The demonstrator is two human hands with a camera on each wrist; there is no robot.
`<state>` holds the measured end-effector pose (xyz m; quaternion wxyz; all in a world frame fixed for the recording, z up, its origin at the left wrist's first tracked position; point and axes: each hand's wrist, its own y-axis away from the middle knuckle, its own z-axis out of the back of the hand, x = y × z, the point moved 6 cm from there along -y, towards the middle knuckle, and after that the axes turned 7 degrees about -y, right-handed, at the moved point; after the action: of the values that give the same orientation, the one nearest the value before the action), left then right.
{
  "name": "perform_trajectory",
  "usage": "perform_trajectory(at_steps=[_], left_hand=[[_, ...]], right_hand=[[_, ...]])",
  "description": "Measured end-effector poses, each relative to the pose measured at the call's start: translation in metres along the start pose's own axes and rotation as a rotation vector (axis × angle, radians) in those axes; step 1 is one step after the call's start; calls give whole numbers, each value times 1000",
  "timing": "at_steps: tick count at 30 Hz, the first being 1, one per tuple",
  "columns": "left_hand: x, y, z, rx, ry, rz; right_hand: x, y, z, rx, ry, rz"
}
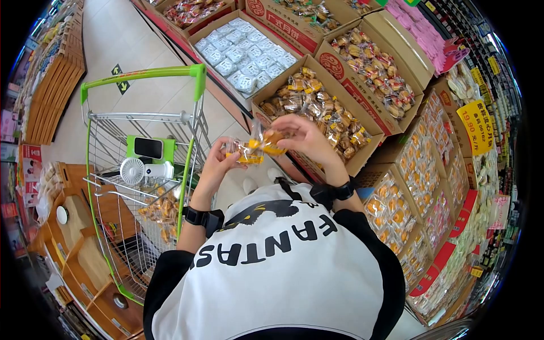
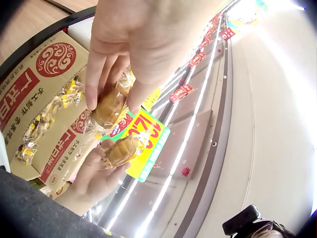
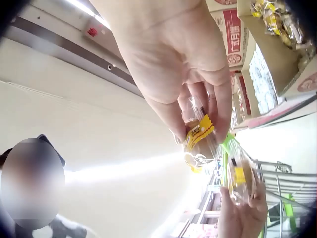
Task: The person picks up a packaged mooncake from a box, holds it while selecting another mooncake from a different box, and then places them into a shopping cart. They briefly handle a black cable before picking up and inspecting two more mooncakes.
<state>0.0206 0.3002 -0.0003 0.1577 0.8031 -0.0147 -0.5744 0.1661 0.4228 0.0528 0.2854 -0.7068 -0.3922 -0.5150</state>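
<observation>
Two wrapped pastries in clear film with yellow labels are held up side by side in front of the chest. My left hand pinches one packet between thumb and fingers. The other packet is gripped by my right hand, just right of and slightly above the first. In the left wrist view the left hand's pastry is close to the camera, the right hand's pastry below it. The right wrist view has the right hand's packet under curled fingers and the left hand's packet lower right.
An open carton of similar packets lies beyond my right hand, beside a box of white packets. On the left stands a shopping cart holding a phone, a small white fan and a bag of pastries.
</observation>
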Motion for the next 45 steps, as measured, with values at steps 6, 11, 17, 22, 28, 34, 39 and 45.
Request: perform_trajectory(at_steps=[6, 11, 17, 22, 28, 34, 39, 45], left_hand=[[1, 3, 8, -88, 7, 8], [-13, 9, 3, -118, -32, -63], [-14, 12, 6, -78, -20, -128], [-16, 15, 8, -92, -11, -102], [-8, 14, 14, -64, 57, -109], [-27, 23, -6, 9, -97, -214], [-24, 29, -1, -44, -99, -189], [-20, 48, 10, -160, 44, -229]], right_hand=[[-7, -8, -42, 183, 144, -69], [6, -13, -50, 133, 383, 31], [13, -12, -51, 104, 477, 110], [20, -6, -49, -62, 698, 320], [8, -11, -52, 56, 371, 174], [8, -12, -58, 94, 525, 241], [7, -15, -66, 95, 539, 255], [-6, -25, -81, 158, 409, 197]])
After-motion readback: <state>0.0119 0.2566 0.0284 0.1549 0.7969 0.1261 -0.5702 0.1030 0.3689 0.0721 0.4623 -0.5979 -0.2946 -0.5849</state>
